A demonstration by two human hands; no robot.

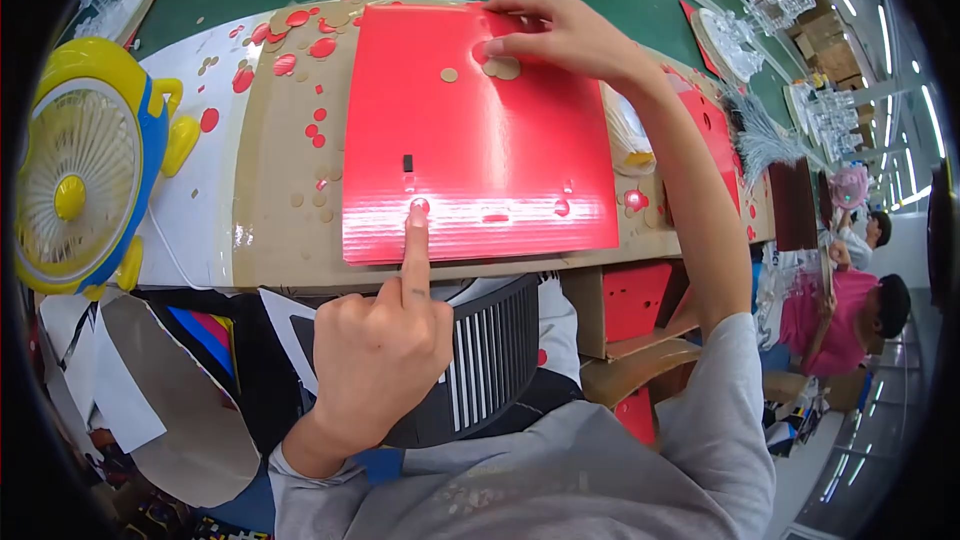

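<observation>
The left hand has its index finger stretched straight, the tip on a round cutout in the near part of a red board; its other fingers are curled in, and I cannot tell whether they hold anything. The right hand is over the board's far right part, thumb and fingers wide apart, the thumb low over the surface and the fingertips at the far edge. The board lies flat on the cardboard-covered table, in front of the person. Brown discs lie on its far half, and a small dark slot shows above the pointing finger. More red discs are scattered to the left. Below the table's near edge, to the right, an open cardboard box holds a red sheet with small holes, standing on edge. On the table's right side lies another red sheet with holes, and at the far left stands a yellow and blue fan. Well off to the right is a person in a pink shirt.
</observation>
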